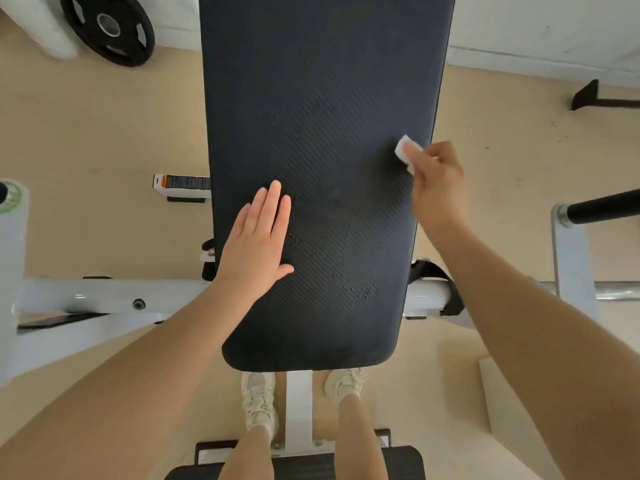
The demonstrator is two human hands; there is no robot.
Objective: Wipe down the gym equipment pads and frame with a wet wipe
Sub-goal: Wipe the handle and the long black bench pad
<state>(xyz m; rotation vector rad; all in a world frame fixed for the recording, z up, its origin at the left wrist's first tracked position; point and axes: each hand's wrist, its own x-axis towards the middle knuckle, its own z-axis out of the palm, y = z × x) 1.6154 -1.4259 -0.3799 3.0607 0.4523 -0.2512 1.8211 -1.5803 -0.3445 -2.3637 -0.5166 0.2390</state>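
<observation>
Right hand [434, 183] pinches the folded white wet wipe [406, 152] against the dark bench pad [318, 133] near its right edge, right of centre frame. I see my left hand [258, 240] spread flat, palm down, on the pad's lower left, above the white frame [104, 294].

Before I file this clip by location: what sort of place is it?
Most likely a small gym or home workout room: a padded black bench pad on a white frame, and a weight plate leaning by the wall.
</observation>
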